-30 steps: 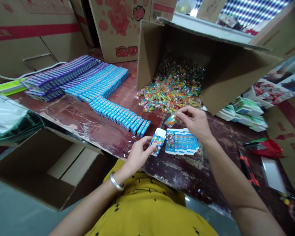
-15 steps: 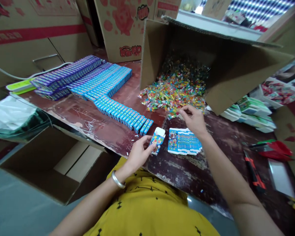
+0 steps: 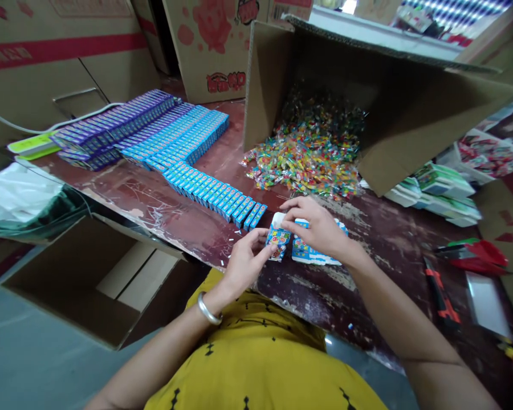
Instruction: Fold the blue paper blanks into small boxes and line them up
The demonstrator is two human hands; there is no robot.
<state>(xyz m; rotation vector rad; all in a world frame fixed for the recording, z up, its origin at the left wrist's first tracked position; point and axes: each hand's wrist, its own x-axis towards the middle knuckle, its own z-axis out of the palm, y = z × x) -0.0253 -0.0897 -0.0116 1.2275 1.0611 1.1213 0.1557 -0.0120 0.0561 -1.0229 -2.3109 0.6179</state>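
My left hand (image 3: 248, 257) is closed around a small blue candy box (image 3: 277, 239), holding it just above the table with its white top end up. At that top end is my right hand (image 3: 310, 225), fingers curled together and reaching the box's opening. What the right fingertips hold, if anything, is hidden. Below the right hand lies a fanned stack of flat blue cartons (image 3: 301, 250), partly covered by it. Beyond the hands, a heap of wrapped candies (image 3: 308, 165) spills out of a large cardboard box (image 3: 265, 85) lying on its side.
Rows of blue boxes (image 3: 214, 193) and purple boxes (image 3: 123, 125) stand on the table's left. An open carton (image 3: 81, 285) sits below its left edge. On the right lie a red-black utility knife (image 3: 440, 293), a red scoop (image 3: 481, 256) and green-white packs (image 3: 444, 188).
My right hand has moved from the candy heap down and left to the top of the small blue box. My left hand keeps hold of the box, nearly in place.
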